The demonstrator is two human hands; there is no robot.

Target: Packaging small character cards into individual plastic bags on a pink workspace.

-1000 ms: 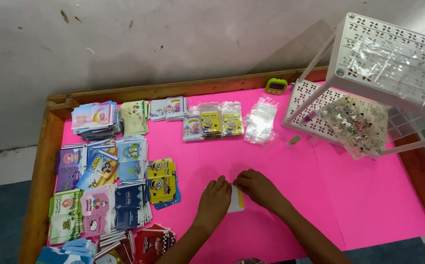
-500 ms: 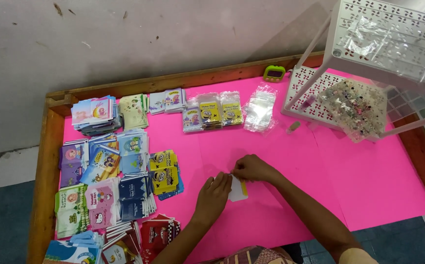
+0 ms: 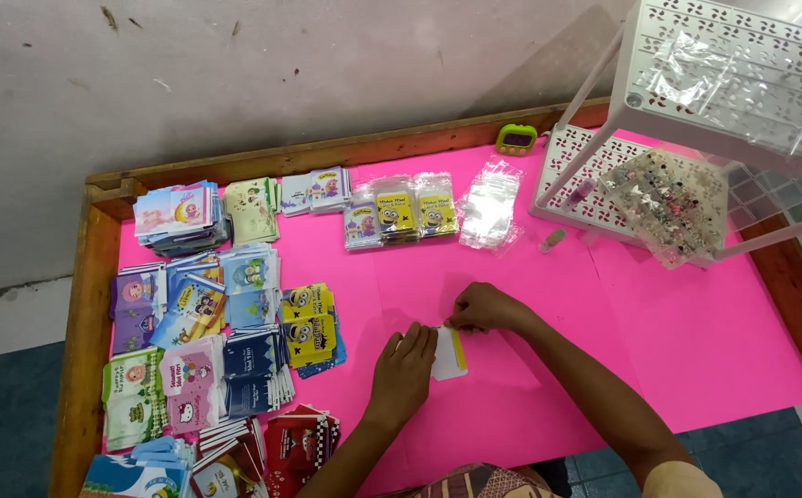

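A small white and yellow packet [image 3: 451, 355] lies on the pink table top [image 3: 678, 341]. My left hand [image 3: 404, 369] rests flat on the packet's left side, fingers together, pressing it down. My right hand [image 3: 480, 309] pinches the packet's top edge with its fingertips. Part of the packet is hidden under my left fingers.
Stacks of colourful printed packets [image 3: 198, 332] cover the table's left side. A row of bagged packets [image 3: 399, 216] and a pile of clear plastic bags [image 3: 490, 207] lie at the back. A white plastic rack [image 3: 696, 101] holding a bag of beads [image 3: 670, 205] stands at the right. The wooden rim [image 3: 78, 369] frames the table.
My right hand has shifted slightly right along the packet's top edge. The packet and my left hand stay in place. Over the full second the view moved a little.
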